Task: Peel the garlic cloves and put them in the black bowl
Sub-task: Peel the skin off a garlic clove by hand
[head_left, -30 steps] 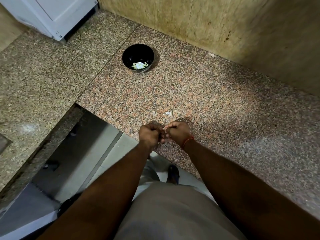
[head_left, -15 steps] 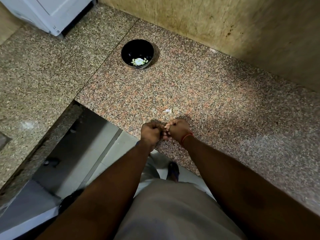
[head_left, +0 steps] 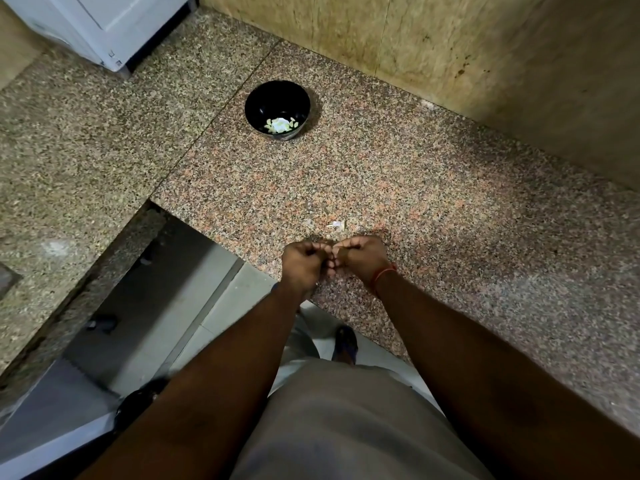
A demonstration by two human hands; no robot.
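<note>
Garlic cloves, pale and already peeled, lay heaped in the black bowl, which stood on the speckled granite table at about twelve o'clock from the hands and well apart from them. Nearer the table's front edge, the left hand and right hand met knuckle to knuckle, their fingers clenched round something too small and hidden to make out; by the task it was judged to be another clove under peeling. Against the view a second before, the hands had hardly shifted and the bowl's heap looked the same, so the peeling seemed unfinished and no clove had gone across. A white scrap of skin lay on the table just beyond the knuckles, at twelve o'clock, where it had lain before.
</note>
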